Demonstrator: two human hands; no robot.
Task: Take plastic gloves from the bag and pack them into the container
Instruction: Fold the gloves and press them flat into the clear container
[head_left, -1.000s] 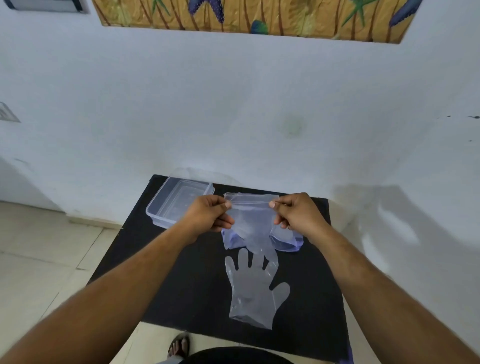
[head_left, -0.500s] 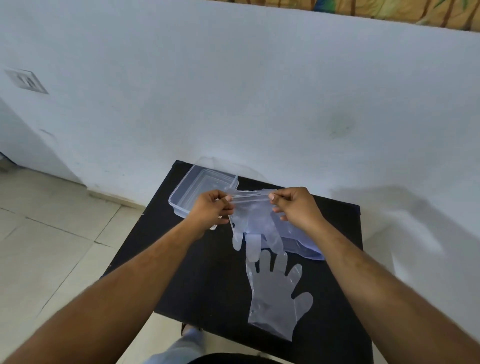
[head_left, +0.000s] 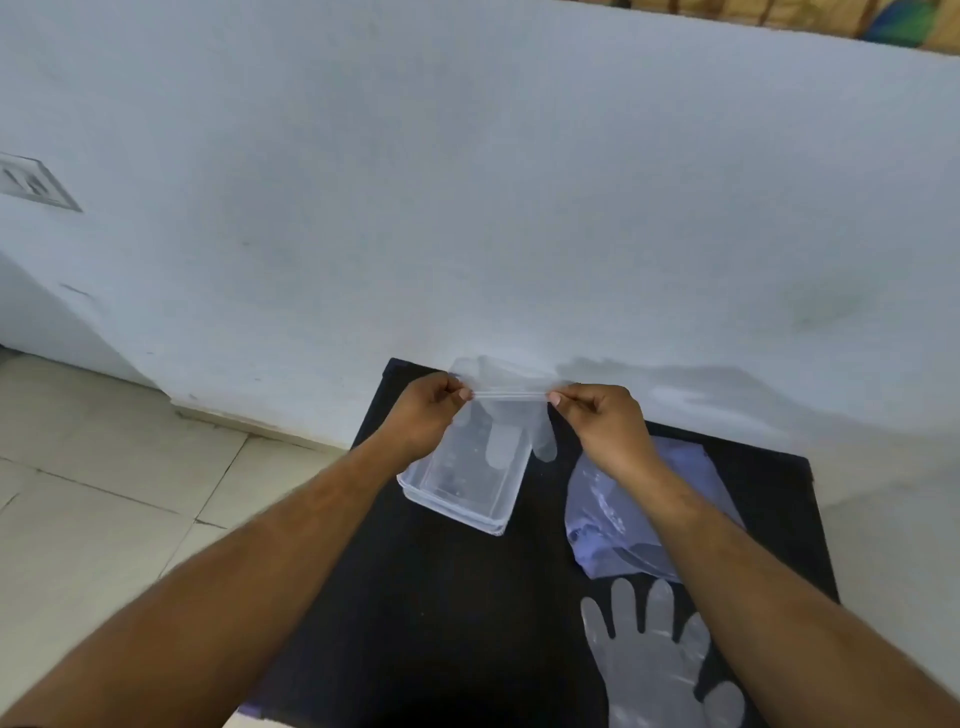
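Observation:
I hold a clear plastic glove by its cuff, stretched between my left hand and my right hand. Its fingers hang down over the far end of the clear rectangular container, which sits on the black table. The bluish plastic bag lies flat to the right, partly under my right forearm. A second clear glove lies spread on the table near the front right edge.
The table stands against a white wall. Tiled floor lies to the left. A wall switch plate shows at the far left.
Both hands have carried the stretched glove leftward from above the bag to above the container. The view has swung left, so bag and flat glove now sit further right.

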